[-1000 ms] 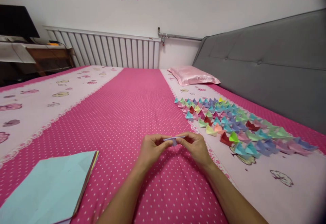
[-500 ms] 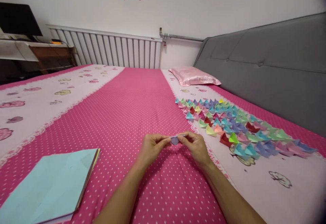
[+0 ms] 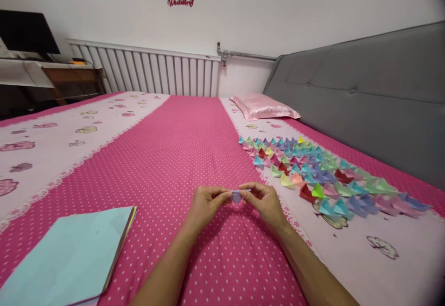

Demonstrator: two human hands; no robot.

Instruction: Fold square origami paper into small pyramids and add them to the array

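Both hands pinch small lilac paper piece (image 3: 238, 195) over pink bedspread (image 3: 167, 157): left hand (image 3: 207, 205) grips its left end, right hand (image 3: 264, 202) its right; paper boats (image 3: 313, 174) lie to right

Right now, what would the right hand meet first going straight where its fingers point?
The right hand points left: first the lavender folded paper it pinches, then, probably, the left hand.

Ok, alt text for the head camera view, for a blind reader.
The left hand and right hand pinch a small lilac folded paper over a pink dotted bedspread. Rows of coloured paper boats lie to the right; a paper stack, light blue on top, sits lower left.
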